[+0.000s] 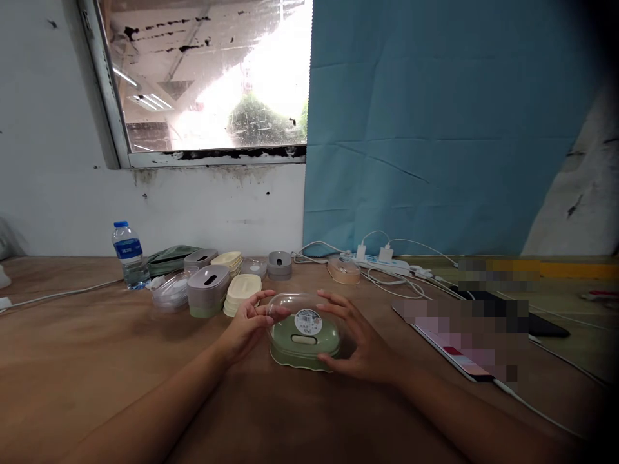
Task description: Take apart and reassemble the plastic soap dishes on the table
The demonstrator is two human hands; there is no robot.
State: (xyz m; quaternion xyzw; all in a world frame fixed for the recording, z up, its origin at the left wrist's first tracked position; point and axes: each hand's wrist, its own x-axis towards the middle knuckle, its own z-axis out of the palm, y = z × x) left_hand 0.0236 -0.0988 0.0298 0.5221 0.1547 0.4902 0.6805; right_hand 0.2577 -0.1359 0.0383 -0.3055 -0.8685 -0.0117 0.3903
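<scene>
In the middle of the table stands a green oval plastic box [314, 348] with a pale oval piece in its top. Over it sits a clear plastic cover [290, 301] bearing a round white printed sticker [308, 321]. My left hand [249, 322] grips the left edge of this cover between thumb and fingers. On the other side, my right hand [360, 341] curves around box and cover, its fingertips at the cover's upper right and its thumb low on the box's front. Whether the cover is fully seated cannot be made out.
Behind my left hand are a grey box [207, 287], stacked cream lids [243, 290], clear covers [170, 291] and a water bottle [128, 254]. A peach box [344, 271] lies near a power strip [382, 263] with white cables. A phone-like device [447, 345] lies right.
</scene>
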